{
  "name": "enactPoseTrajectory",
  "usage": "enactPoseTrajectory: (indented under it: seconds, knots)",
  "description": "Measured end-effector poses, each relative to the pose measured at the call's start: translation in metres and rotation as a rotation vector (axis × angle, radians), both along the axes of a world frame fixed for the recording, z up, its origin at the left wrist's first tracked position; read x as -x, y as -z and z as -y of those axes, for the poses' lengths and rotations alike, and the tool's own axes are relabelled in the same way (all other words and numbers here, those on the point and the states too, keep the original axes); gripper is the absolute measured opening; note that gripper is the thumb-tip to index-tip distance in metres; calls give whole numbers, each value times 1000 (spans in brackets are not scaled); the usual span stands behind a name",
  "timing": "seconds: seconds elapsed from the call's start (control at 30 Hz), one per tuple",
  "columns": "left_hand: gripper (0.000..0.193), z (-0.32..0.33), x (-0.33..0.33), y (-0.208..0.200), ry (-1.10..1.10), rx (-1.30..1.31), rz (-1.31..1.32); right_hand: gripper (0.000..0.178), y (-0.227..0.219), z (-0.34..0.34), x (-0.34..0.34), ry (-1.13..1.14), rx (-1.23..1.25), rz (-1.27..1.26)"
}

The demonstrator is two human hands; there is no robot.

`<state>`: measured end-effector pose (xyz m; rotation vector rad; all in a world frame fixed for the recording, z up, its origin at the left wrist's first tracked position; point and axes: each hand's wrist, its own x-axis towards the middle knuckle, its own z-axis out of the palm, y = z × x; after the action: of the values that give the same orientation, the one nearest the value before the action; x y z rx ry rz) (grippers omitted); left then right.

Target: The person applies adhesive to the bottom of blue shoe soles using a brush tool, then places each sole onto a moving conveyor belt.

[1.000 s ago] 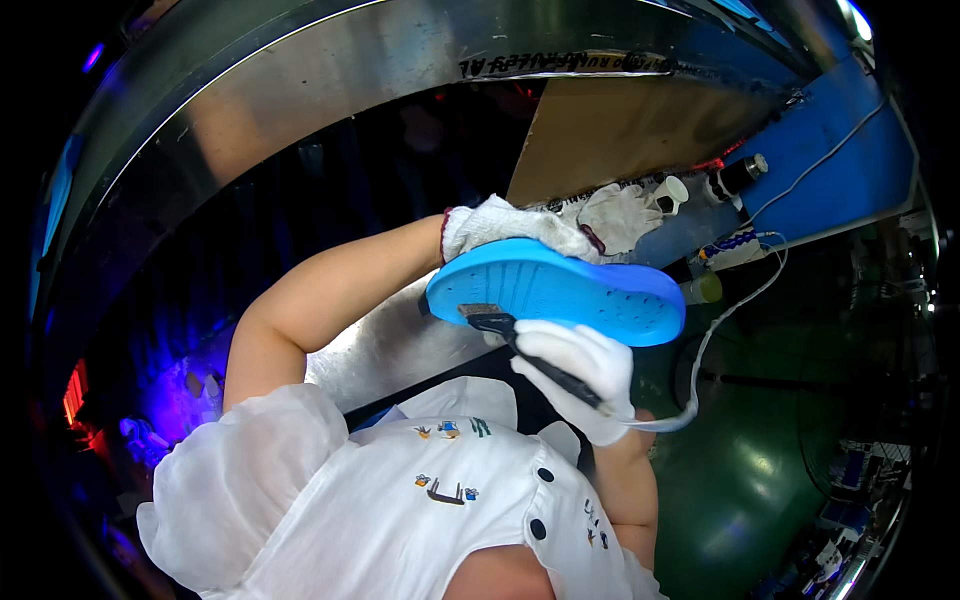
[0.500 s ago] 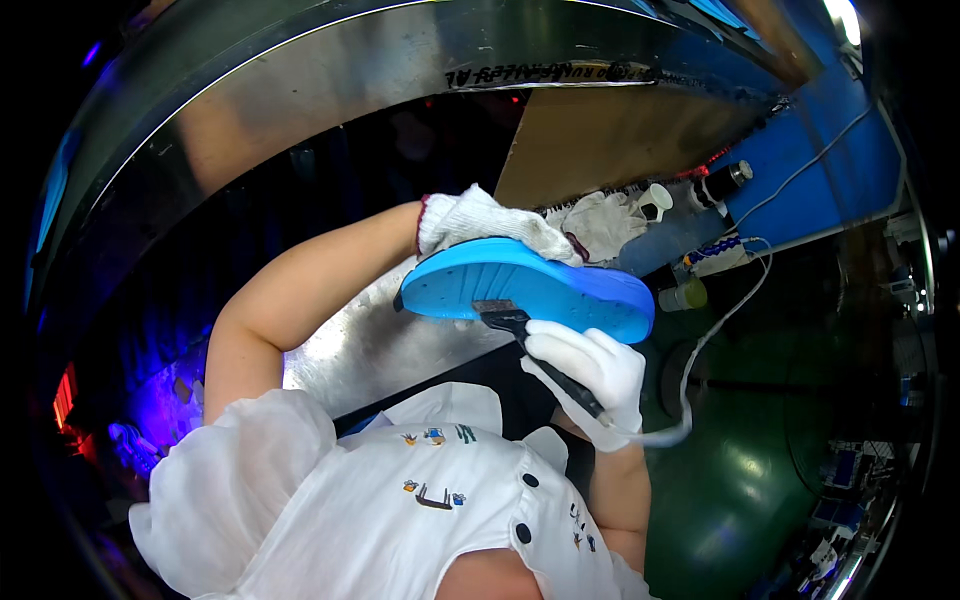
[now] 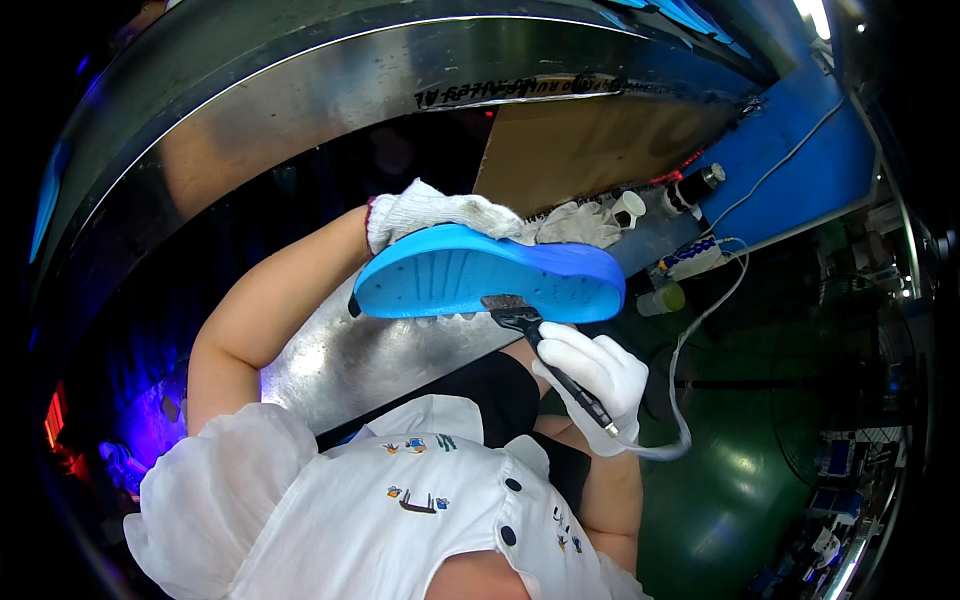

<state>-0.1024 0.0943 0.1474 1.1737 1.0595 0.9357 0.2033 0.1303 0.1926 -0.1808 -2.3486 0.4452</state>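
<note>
one curved metal hood arches over the far side of the scene, the largest thing in view. below it lies one crinkled silver sheet. one blue shoe sole is held in the air in the middle of the scene, in front of the person's chest. its long axis runs left to right, the rounded heel end to the left and the broader end to the right, with its grooved face turned toward the person. the left hand, in one white glove, has its grip closed on the far edge of the sole. the right hand, also in a white glove, is closed around one thin black brush, whose head touches the near edge of the sole. a pale cord trails away to the right.
</note>
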Motion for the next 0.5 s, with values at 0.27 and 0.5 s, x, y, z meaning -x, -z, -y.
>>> enactPoseTrajectory:
  seconds: [0.27, 0.5]
  knots:
    - [34, 13, 32, 10, -74, -128, -569, 28, -4, -3, -5, -65, 80, -46]
    - [38, 49, 8, -146, 275, -355, 505, 37, 8, 0, -22, -334, 471, -308]
